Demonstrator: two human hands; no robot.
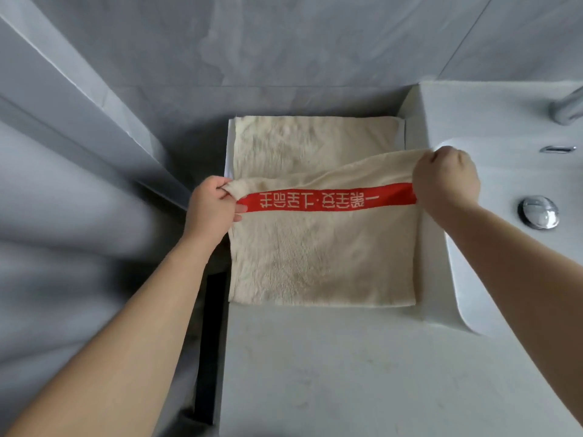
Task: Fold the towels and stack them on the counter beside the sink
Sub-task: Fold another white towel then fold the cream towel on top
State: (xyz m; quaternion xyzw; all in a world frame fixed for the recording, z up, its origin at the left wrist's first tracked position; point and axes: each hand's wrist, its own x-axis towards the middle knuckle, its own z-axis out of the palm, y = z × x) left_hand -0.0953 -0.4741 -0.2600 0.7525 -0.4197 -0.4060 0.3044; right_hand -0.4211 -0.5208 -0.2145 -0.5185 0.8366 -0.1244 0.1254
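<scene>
A cream towel (321, 260) with a red printed band lies on the white counter (315, 367) left of the sink. Its near half is folded over and lifted, and the far half (299, 143) lies flat against the wall. My left hand (212, 207) pinches the left corner of the raised edge at the red band. On the right, my right hand (446, 179) is closed on the other corner, held slightly higher. The raised edge stretches taut between both hands.
A white sink basin (504, 184) sits to the right with a chrome drain plug (538, 212) and a faucet (566, 110) at the far right. Grey tiled walls stand behind and to the left. A dark gap (211, 342) runs along the counter's left edge.
</scene>
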